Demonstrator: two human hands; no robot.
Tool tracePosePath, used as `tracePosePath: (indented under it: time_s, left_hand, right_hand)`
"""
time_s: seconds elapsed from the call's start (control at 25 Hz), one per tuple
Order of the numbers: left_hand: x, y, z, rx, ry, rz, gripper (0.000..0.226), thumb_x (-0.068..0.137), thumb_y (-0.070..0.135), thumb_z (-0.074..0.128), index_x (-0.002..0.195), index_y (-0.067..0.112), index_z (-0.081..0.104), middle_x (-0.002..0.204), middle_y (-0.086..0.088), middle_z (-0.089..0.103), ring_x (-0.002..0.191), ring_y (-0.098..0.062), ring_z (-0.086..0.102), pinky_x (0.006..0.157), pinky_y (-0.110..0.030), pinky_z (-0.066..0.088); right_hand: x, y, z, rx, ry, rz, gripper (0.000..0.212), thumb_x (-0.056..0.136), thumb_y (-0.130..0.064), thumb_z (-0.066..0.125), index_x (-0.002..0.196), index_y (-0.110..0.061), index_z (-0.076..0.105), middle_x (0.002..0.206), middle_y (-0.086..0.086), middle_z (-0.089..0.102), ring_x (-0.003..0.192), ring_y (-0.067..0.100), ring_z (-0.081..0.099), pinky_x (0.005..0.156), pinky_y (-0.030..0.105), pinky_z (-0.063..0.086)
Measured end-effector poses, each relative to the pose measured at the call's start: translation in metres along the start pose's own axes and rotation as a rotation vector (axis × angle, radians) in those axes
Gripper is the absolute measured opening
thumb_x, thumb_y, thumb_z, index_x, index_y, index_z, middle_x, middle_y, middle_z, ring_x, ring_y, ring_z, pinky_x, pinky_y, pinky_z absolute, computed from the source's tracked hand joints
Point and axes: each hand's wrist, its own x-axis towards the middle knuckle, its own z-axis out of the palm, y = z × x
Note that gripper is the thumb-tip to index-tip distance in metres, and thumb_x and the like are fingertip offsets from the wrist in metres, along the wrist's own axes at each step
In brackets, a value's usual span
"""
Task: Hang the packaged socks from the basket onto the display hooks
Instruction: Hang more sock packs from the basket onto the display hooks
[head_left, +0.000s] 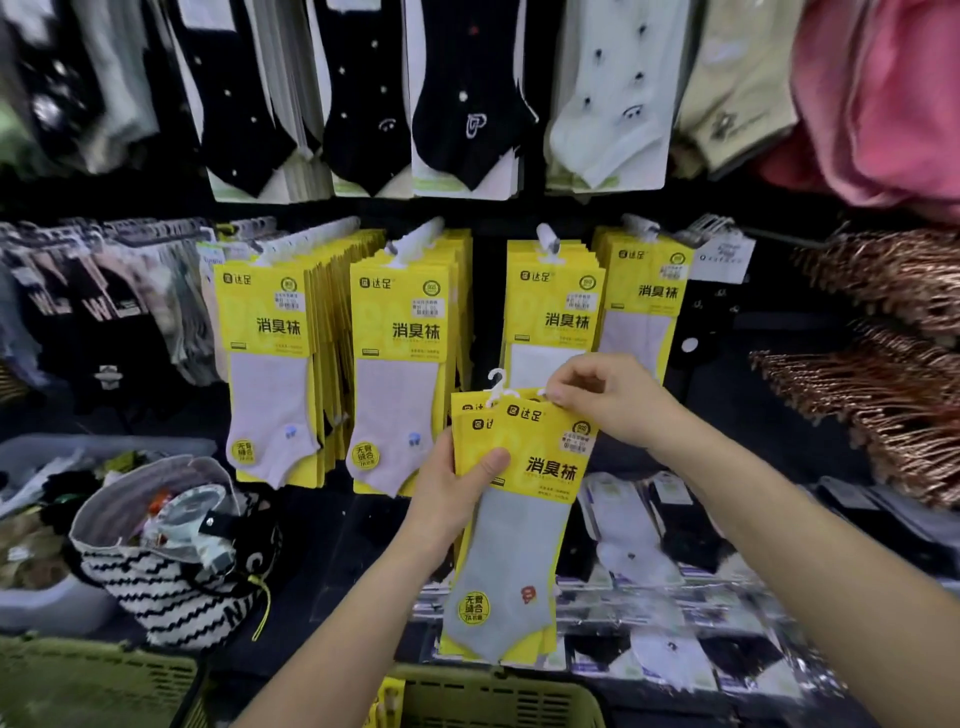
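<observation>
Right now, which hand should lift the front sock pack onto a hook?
Right, probably. The right hand pinches the front sock pack at its top edge beside the white hanger, below the hook above it. The left hand grips the bundle lower down, steadying it.

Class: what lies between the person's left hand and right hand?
Head view: a bunch of yellow sock packs fills the gap; the left hand grips its side, the right hand pinches its top.
</observation>
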Motion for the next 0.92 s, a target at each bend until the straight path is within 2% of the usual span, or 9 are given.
tracePosePath:
  time_s: [0.12,0.24,0.4,0.52,0.68,0.8,0.92]
  left_hand:
    - [0.007,0.005,0.000,-0.025,-0.022,0.020,0.031,0.074,0.043,0.064,0.101,0.029,0.057,0.097,0.013,0.071,0.088,-0.002,0.068,0.067,-0.019,0.054]
    - [0.012,0.013,0.001,-0.061,-0.028,0.048,0.035,0.076,0.047,0.056,0.105,0.027,0.058,0.101,0.011,0.072,0.095,-0.010,0.068,0.075,-0.025,0.055]
    - [0.022,0.029,-0.004,-0.032,0.027,0.115,0.031,0.080,0.045,0.053,0.103,0.026,0.061,0.094,0.017,0.072,0.090,-0.001,0.067,0.068,-0.012,0.050]
    - [0.027,0.040,-0.010,0.041,0.101,0.161,0.020,0.079,0.043,0.055,0.094,0.031,0.061,0.087,0.018,0.071,0.082,0.005,0.066,0.065,-0.011,0.050]
    - [0.027,0.048,-0.021,0.069,0.196,0.207,0.008,0.090,0.029,0.054,0.095,0.035,0.057,0.093,0.018,0.067,0.082,0.010,0.064,0.066,-0.011,0.051]
    - [0.024,0.050,-0.032,0.087,0.262,0.227,0.012,0.092,0.026,0.053,0.100,0.035,0.056,0.097,0.017,0.065,0.084,0.008,0.064,0.066,-0.010,0.050]
    - [0.023,0.055,-0.038,0.119,0.278,0.228,0.011,0.092,0.028,0.053,0.101,0.034,0.055,0.099,0.014,0.066,0.091,-0.002,0.063,0.073,-0.018,0.050]
  right_hand:
    - [0.008,-0.008,-0.006,0.046,0.046,0.025,0.017,0.091,-0.008,0.056,0.075,-0.013,0.059,0.071,-0.003,0.061,0.066,0.002,0.054,0.060,0.005,0.043]
    - [0.015,-0.015,-0.010,-0.014,0.058,0.014,0.020,0.093,-0.010,0.053,0.074,-0.016,0.057,0.069,-0.006,0.060,0.066,0.001,0.056,0.062,0.012,0.046]
    - [0.037,-0.023,-0.029,-0.026,0.207,-0.027,0.027,0.092,-0.012,0.055,0.069,-0.026,0.056,0.071,-0.008,0.062,0.076,0.011,0.061,0.074,0.026,0.050]
    - [0.062,-0.031,-0.049,-0.038,0.335,-0.025,0.018,0.089,-0.014,0.060,0.073,-0.022,0.061,0.069,-0.011,0.061,0.074,0.012,0.059,0.067,0.023,0.046]
    - [0.091,-0.039,-0.058,-0.018,0.392,-0.025,0.016,0.086,-0.015,0.063,0.072,-0.023,0.064,0.069,-0.009,0.062,0.074,0.012,0.059,0.069,0.026,0.047]
    - [0.100,-0.035,-0.052,-0.068,0.382,-0.009,0.017,0.085,-0.017,0.063,0.070,-0.024,0.064,0.069,-0.010,0.063,0.072,0.008,0.060,0.067,0.025,0.047]
    - [0.102,-0.030,-0.044,-0.029,0.385,0.033,0.018,0.086,-0.018,0.064,0.069,-0.025,0.060,0.072,-0.006,0.066,0.074,0.007,0.063,0.068,0.022,0.048]
